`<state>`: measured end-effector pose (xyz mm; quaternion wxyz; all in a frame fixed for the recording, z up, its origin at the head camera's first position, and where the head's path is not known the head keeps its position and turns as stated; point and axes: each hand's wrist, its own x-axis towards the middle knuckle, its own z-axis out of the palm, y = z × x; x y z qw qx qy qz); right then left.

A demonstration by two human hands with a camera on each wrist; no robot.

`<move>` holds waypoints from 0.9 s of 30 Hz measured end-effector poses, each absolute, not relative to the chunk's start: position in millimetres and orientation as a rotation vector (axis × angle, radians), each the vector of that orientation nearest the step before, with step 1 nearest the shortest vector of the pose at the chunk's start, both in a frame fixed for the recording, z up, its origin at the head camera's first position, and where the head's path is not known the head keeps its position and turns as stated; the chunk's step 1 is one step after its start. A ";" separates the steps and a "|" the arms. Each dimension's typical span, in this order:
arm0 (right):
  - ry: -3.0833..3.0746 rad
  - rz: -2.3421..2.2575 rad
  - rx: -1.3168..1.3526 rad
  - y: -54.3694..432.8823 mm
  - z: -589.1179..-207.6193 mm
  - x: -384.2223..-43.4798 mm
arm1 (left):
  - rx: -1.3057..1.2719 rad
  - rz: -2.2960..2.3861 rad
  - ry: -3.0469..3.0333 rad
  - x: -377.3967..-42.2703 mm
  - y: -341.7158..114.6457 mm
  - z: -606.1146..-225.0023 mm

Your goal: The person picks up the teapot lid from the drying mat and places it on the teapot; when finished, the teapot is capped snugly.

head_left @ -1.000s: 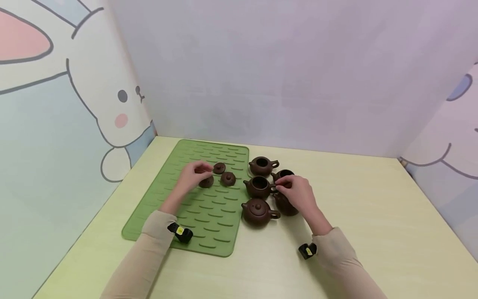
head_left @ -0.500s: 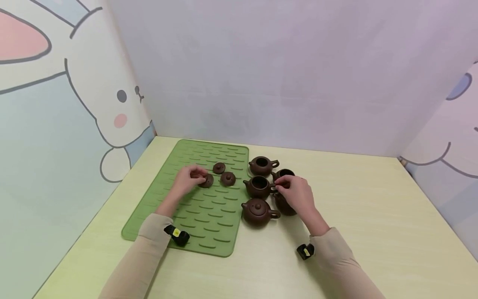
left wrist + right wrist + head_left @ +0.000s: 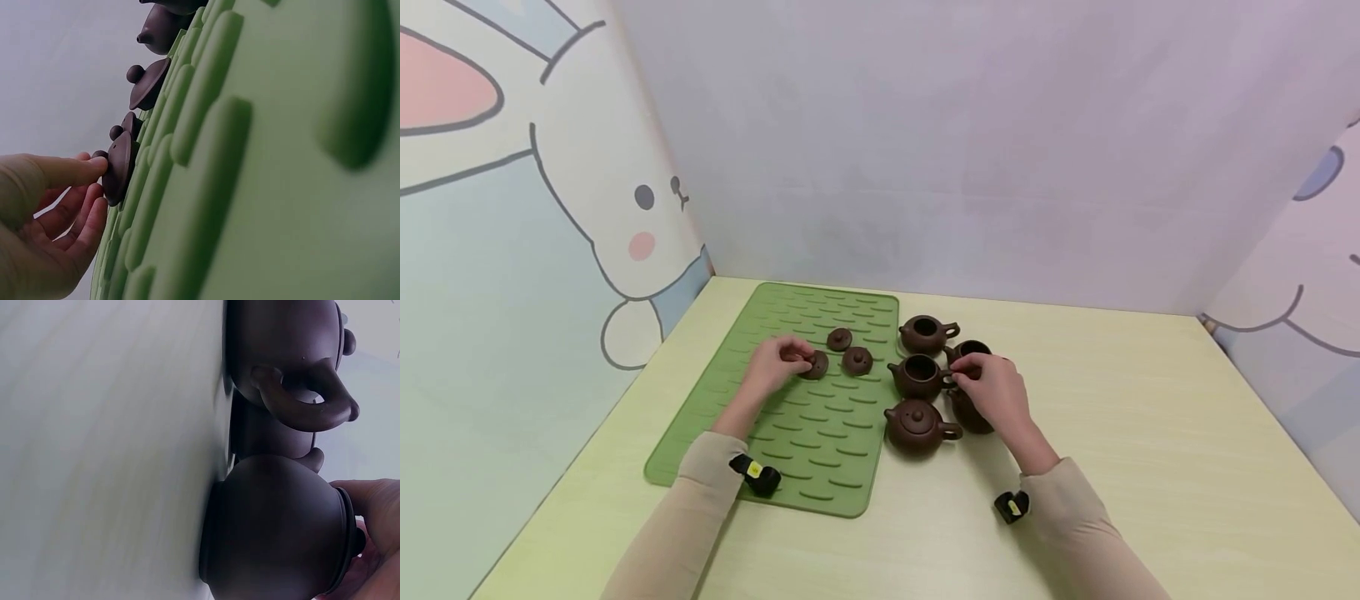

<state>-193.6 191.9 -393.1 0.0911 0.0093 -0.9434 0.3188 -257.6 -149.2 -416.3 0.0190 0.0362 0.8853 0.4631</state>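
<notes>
On the green mat [image 3: 820,433], my left hand [image 3: 772,365] pinches the knob of a dark brown teapot lid [image 3: 120,169], which lies on the mat. Two more lids, one small [image 3: 839,339] and one larger [image 3: 857,361], lie just right of it. My right hand [image 3: 996,387] is loosely curled above a teapot [image 3: 275,531] with its lid on, hiding part of it in the head view. I see nothing between those fingers, which are close to the handle of an open teapot [image 3: 917,379]. In front stands another lidded teapot [image 3: 916,427].
Two open teapots, one at the back [image 3: 923,333] and one behind my right hand [image 3: 972,350], stand close to the others. The pots cluster along the mat's right edge on a pale wooden table [image 3: 1150,417]. Rabbit-printed walls [image 3: 647,150] enclose the sides.
My left hand has shifted slightly left and toward me, uncovering more of the lid, then stays nearly still. The right hand has barely moved, and the pots keep their places.
</notes>
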 end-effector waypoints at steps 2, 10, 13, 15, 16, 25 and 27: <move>-2.802 0.951 0.032 192.2 -393.5 -193.8 | 0.102 1.437 2.756 -257.8 -149.2 -416.9; -2.800 0.963 0.028 192.4 -393.4 -194.7 | 0.099 1.443 2.759 -257.9 -148.2 -414.2; -2.800 0.964 0.030 192.1 -393.7 -194.7 | 0.118 1.449 2.764 -257.0 -147.2 -411.4; -2.802 0.963 0.032 192.2 -394.0 -194.9 | 0.131 1.443 2.776 -255.8 -146.0 -409.0; -2.802 0.964 0.035 192.2 -393.9 -194.8 | 0.133 1.437 2.781 -255.3 -145.3 -407.9; -2.794 0.962 0.038 192.8 -393.8 -195.4 | 0.218 1.391 2.804 -253.1 -137.0 -396.2; -2.792 0.965 0.039 192.6 -394.1 -195.5 | 0.233 1.387 2.809 -253.0 -135.4 -394.5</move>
